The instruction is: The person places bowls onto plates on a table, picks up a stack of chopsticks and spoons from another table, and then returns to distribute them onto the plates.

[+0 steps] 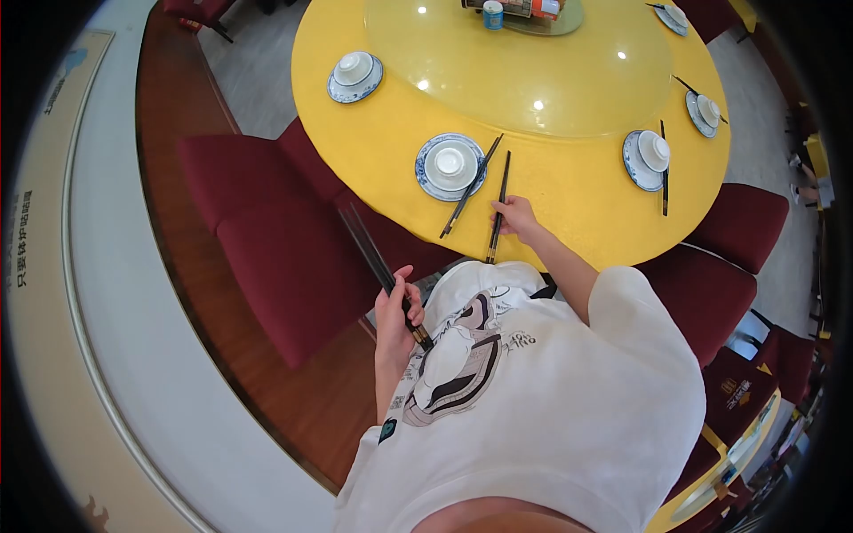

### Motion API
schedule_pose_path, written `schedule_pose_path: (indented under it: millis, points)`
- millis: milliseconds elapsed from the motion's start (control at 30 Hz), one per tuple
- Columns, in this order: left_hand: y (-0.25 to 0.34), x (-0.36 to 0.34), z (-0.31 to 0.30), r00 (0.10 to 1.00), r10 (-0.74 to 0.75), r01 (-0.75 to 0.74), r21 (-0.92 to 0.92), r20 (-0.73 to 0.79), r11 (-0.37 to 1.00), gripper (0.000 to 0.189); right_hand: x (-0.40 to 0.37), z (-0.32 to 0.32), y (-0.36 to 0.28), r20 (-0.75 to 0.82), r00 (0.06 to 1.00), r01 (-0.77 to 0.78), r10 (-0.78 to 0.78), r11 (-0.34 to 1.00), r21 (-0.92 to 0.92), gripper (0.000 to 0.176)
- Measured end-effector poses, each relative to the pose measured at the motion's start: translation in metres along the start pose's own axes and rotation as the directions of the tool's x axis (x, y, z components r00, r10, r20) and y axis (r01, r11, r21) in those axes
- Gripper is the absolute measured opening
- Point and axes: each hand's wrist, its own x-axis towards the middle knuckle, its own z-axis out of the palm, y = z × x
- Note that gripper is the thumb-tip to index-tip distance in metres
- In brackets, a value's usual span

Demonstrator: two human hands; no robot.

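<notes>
My left hand [397,311] is shut on a bundle of dark chopsticks [373,253] that points up and left over a red chair. My right hand [515,217] rests on the yellow round table [577,191], fingertips on one dark chopstick [500,197] lying near the table's edge. A second chopstick [471,186] lies slanted just left of it. Both are right of a blue-and-white plate with a white bowl on it [450,166]. I wear a white printed T-shirt.
More plate-and-bowl settings sit around the table [354,76] [647,156] [704,112], two with chopsticks beside them. A glass turntable [524,71] with condiment jars fills the centre. Red chairs [275,240] [711,293] ring the table. A wooden floor strip runs at left.
</notes>
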Motion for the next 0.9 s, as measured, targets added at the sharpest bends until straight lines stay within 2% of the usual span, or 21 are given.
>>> schedule_pose_path:
  millis: [100,167,300,367,400,467,500,567,633,667,733,767,833,900]
  points:
    - [0.000,0.004,0.002,0.999,-0.003,0.003,-0.007,0.047,1.000,0.029,0.009,0.005,-0.001,-0.008,1.000,0.005,-0.004,1.000,0.017,0.019]
    - [0.001,0.007,0.001,0.997,-0.025,0.023,0.026,0.077,0.999,0.030,0.017,0.009,-0.001,-0.083,0.994,0.062,-0.069,0.994,-0.090,0.019]
    - [0.008,0.007,0.001,0.995,-0.021,0.019,0.013,0.096,1.000,0.033,0.009,0.016,-0.007,-0.167,0.978,0.113,-0.124,0.991,-0.070,0.022]
    - [0.009,0.010,-0.004,0.993,-0.002,0.001,0.004,0.120,1.000,0.035,0.008,0.013,-0.004,-0.311,0.892,0.219,-0.329,0.915,-0.339,0.027]
    - [0.011,0.010,-0.005,0.993,0.006,-0.006,-0.002,0.118,1.000,0.035,0.005,0.013,-0.006,-0.304,0.892,0.225,-0.336,0.911,-0.345,0.027]
    - [0.015,0.008,-0.006,0.990,0.001,-0.003,0.018,0.140,1.000,0.038,-0.013,0.016,-0.010,-0.159,0.750,0.398,-0.642,0.631,-0.666,0.030]
    - [0.016,0.008,-0.006,0.992,0.013,-0.013,0.002,0.127,1.000,0.038,-0.026,0.022,-0.015,-0.137,0.752,0.408,-0.645,0.619,-0.671,0.030]
    - [0.019,0.009,-0.004,0.984,-0.025,0.019,0.031,0.175,0.999,0.040,-0.061,0.044,-0.032,0.102,0.810,0.540,-0.577,0.667,-0.514,0.036]
    - [0.019,0.010,-0.001,0.985,-0.022,0.021,0.009,0.171,1.000,0.038,-0.112,0.073,-0.055,0.290,0.880,0.454,-0.377,0.848,-0.273,0.038]
    - [0.018,0.010,0.001,0.977,-0.031,0.030,0.005,0.212,1.000,0.038,-0.125,0.084,-0.057,0.307,0.874,0.461,-0.376,0.841,-0.283,0.038]
    - [0.016,0.014,0.002,0.947,-0.052,0.054,0.000,0.316,0.999,0.035,-0.146,0.102,-0.059,0.545,0.801,0.349,-0.248,0.933,-0.089,0.039]
    - [0.013,0.013,0.004,0.951,-0.039,0.034,0.021,0.307,0.999,0.030,-0.155,0.109,-0.061,0.597,0.770,0.310,-0.225,0.950,-0.041,0.036]
    - [0.005,0.016,0.001,0.927,-0.037,0.019,0.053,0.372,0.998,0.026,-0.153,0.113,-0.056,0.676,0.712,0.300,-0.193,0.953,-0.045,0.031]
    - [0.003,0.012,0.004,0.945,-0.024,0.012,0.039,0.325,0.999,0.027,-0.158,0.114,-0.057,0.687,0.705,0.292,-0.176,0.955,-0.056,0.028]
